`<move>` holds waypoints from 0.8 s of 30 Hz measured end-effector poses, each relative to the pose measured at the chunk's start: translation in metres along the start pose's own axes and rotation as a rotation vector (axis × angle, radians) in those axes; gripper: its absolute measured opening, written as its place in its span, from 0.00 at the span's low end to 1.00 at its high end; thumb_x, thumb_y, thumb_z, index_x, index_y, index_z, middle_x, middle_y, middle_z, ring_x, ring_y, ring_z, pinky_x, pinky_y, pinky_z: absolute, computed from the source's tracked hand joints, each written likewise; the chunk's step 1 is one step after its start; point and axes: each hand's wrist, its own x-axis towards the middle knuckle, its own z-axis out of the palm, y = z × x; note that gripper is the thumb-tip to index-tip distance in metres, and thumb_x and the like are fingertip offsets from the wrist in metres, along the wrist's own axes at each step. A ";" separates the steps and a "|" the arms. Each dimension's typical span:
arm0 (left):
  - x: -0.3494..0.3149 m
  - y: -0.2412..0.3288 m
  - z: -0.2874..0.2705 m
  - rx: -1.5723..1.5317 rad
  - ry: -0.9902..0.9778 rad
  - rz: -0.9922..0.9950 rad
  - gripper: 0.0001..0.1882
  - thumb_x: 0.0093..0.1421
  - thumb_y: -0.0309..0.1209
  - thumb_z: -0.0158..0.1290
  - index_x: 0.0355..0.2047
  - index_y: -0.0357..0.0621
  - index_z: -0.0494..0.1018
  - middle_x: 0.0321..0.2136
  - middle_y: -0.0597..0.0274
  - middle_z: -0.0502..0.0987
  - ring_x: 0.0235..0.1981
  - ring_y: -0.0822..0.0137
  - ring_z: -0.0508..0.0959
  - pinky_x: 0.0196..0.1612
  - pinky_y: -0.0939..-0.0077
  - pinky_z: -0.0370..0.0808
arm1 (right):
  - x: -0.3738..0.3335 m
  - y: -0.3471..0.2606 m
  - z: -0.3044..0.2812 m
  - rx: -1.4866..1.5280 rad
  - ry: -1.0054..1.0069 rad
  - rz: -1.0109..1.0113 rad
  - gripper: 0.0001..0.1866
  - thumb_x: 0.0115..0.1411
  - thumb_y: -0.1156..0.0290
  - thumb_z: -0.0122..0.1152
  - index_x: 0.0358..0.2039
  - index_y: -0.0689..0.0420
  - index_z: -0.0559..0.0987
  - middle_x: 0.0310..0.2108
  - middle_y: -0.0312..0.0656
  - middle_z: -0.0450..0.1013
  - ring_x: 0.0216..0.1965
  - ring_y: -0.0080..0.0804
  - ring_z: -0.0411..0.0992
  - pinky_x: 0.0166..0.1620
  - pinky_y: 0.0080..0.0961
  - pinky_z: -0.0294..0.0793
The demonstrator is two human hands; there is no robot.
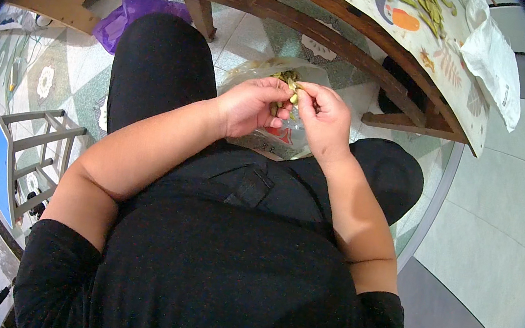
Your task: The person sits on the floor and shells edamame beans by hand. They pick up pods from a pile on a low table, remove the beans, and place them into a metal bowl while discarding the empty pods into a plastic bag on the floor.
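I see a table [449, 69] ahead and to the person's right. A clear bag [290, 142] sits between the legs [163, 64]. Pods [424, 5] lie heaped on the table. Above the bag, the left hand [249, 106] and right hand [330, 121] meet, thumbs and fingers pinching one green pod [294, 98] between them.

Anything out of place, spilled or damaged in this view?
Mildly: the white plastic bag hangs partly over the edge of the cloth-covered table, so it might slip off. A crumpled purple plastic bag beside the left knee also looks untidy. No clear spill or damage shows.
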 end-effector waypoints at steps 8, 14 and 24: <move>-0.002 0.004 0.003 0.002 -0.025 0.011 0.09 0.50 0.22 0.50 0.31 0.42 0.64 0.29 0.61 0.70 0.32 0.70 0.73 0.33 0.81 0.72 | 0.001 -0.009 -0.002 0.127 0.000 0.160 0.07 0.51 0.78 0.53 0.32 0.64 0.73 0.26 0.37 0.69 0.24 0.18 0.67 0.28 0.13 0.68; 0.001 -0.001 0.000 0.018 -0.033 0.086 0.12 0.47 0.20 0.52 0.32 0.41 0.64 0.29 0.64 0.70 0.32 0.71 0.72 0.36 0.80 0.69 | 0.002 0.009 0.001 0.230 0.045 0.196 0.08 0.52 0.76 0.53 0.33 0.63 0.72 0.26 0.36 0.70 0.24 0.17 0.67 0.28 0.12 0.67; 0.005 0.005 -0.009 -0.185 -0.174 0.021 0.11 0.56 0.29 0.39 0.38 0.36 0.63 0.37 0.55 0.69 0.40 0.61 0.70 0.45 0.69 0.68 | 0.007 -0.006 -0.005 0.406 0.130 0.288 0.08 0.52 0.75 0.52 0.34 0.61 0.72 0.25 0.34 0.69 0.25 0.16 0.65 0.29 0.13 0.65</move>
